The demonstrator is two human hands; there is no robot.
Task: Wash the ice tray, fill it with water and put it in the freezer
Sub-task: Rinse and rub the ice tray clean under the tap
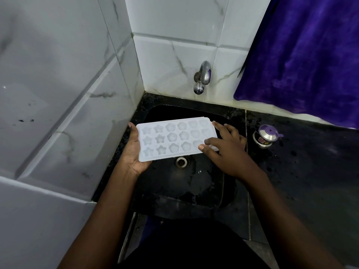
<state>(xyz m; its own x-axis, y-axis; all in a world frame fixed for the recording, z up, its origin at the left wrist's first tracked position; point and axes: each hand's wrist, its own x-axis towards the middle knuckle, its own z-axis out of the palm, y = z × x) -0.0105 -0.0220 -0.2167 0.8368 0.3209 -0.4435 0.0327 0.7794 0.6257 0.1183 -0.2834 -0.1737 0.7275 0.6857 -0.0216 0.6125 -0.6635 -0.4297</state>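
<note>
White translucent plastic, the ice tray (174,138) has its left end cradled in the left hand (134,152). The palm is up beneath it and the thumb lies along the short edge, a hold that seems to carry the weight. The right hand (227,150) only steadies: its fingers are spread and nearly straight, with thumb and forefinger tips resting on the near right corner, clasping nothing. Roughly level and cups up, the tray hangs over the black sink (194,191), above the drain (181,162) and below the wall tap (203,76). No water shows running, so it is probably being lined up for rinsing. A small steel pot (265,137) stands apart on the wet counter (310,162) to the right.
</note>
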